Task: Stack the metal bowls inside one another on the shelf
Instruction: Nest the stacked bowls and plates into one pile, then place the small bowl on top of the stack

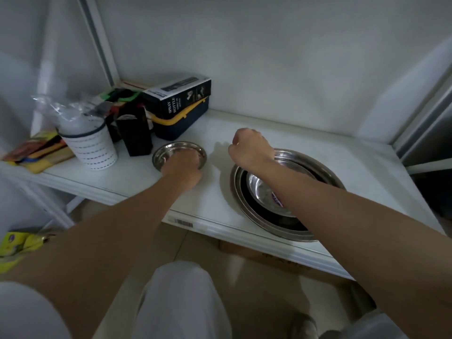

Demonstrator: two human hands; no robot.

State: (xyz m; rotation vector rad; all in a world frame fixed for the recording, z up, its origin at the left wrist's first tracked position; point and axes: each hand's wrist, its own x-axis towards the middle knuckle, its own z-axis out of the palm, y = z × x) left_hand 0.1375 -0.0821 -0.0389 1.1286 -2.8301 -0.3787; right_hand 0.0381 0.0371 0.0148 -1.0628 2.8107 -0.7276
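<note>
A small metal bowl rests on the white shelf, left of centre. My left hand covers its near right rim, fingers curled onto the edge. To the right sits a stack of larger metal bowls, nested one inside another, with a smaller shiny one in the middle. My right hand hovers above the shelf just beyond the stack's far left rim, fingers curled in a loose fist with nothing in it. My right forearm crosses over the stack and hides part of it.
At the back left stand a spray bottle box on a blue and yellow case, a black container, a white perforated cup and coloured packets. A white wall closes the back; a metal frame stands on the right.
</note>
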